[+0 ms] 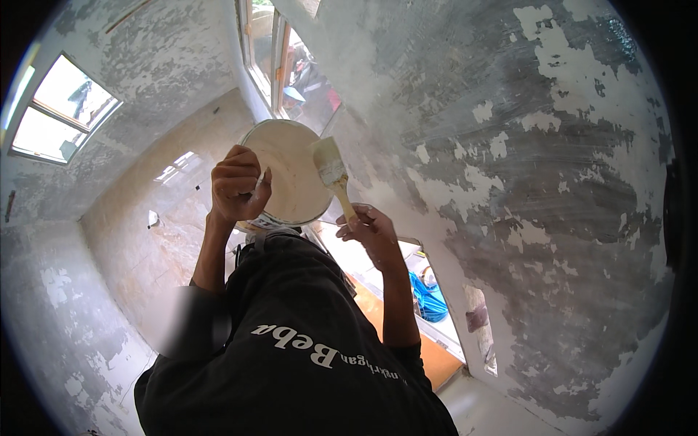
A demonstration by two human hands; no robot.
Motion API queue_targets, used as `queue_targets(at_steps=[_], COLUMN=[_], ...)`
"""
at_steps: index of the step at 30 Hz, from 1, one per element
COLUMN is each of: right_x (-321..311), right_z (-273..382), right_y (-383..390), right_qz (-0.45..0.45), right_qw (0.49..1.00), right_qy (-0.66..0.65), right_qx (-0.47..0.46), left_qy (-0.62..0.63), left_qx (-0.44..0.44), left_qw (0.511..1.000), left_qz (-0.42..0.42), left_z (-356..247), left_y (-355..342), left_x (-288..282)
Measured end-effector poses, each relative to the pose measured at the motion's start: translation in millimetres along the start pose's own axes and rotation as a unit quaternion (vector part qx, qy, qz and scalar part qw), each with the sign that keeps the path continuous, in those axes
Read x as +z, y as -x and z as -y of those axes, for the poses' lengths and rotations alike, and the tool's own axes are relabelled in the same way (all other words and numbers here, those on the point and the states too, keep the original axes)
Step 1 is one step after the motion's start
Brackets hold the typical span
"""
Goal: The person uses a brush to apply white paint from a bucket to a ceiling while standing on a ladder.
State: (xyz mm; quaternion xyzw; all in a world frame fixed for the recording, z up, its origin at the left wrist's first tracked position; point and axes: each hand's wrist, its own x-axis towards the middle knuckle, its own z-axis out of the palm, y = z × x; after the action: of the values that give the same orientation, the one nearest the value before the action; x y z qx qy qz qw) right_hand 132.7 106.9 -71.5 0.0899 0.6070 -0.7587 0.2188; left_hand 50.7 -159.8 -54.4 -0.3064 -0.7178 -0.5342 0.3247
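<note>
My left hand [237, 186] is closed at the left rim of a round bucket [280, 138], holding it in front of my body. Pale, cream-coloured paint or coating coats the bucket's inside; how deep it is I cannot tell. In my right hand [372, 234] is a flat paintbrush [334, 168], gripped by its light handle between thumb and fingers. Its wide bristles point up and away from me, smeared with the pale coating. The brush head overlaps the bucket's right rim in view; whether it touches the rim I cannot tell.
A large grey wall [465, 138] with patchy white areas rises at my right. Ahead is an open window [280, 62]; another window [64, 109] is at the far left. Below lies a stained tan floor [145, 211]. A blue plastic bag [429, 298] shows through an opening at lower right.
</note>
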Motion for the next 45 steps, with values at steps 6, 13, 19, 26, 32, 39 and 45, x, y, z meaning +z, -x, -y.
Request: queue_targets(at_steps=[6, 13, 19, 26, 32, 39, 45], right_x=[24.1, 37.0, 33.8, 33.8, 23.9, 24.5, 37.9], right_z=[-33.5, -35.0, -15.5, 20.9, 3.7, -80.4, -106.0], right_y=[-26.5, -84.4, -123.7, -138.7, -167.6, -196.2, -198.9], right_qz=[0.013, -0.084, -0.119, -0.201, -0.212, -0.237, -0.195], right_qw=[0.989, 0.967, 0.942, 0.917, 0.923, 0.934, 0.912], right_qy=[-0.125, -0.166, -0.104, -0.030, -0.131, -0.202, -0.358], right_qx=[-0.083, -0.172, -0.297, -0.344, -0.294, -0.174, 0.032], left_qy=[-0.015, -0.046, -0.102, -0.064, -0.067, -0.071, -0.085], left_qx=[0.005, -0.004, 0.005, -0.022, -0.019, -0.035, -0.041], left_qw=[1.000, 0.999, 0.995, 0.997, 0.997, 0.996, 0.995], left_qz=[-0.017, -0.023, 0.016, -0.033, -0.044, -0.034, -0.021], left_z=[9.7, 7.4, 6.6, 5.7, 4.7, 1.8, 1.2], left_y=[-0.9, -4.1, -0.6, 3.0, 3.9, 5.2, 9.9], left_x=[-4.0, -12.6, -25.1, -34.5, -39.8, -46.1, -49.8])
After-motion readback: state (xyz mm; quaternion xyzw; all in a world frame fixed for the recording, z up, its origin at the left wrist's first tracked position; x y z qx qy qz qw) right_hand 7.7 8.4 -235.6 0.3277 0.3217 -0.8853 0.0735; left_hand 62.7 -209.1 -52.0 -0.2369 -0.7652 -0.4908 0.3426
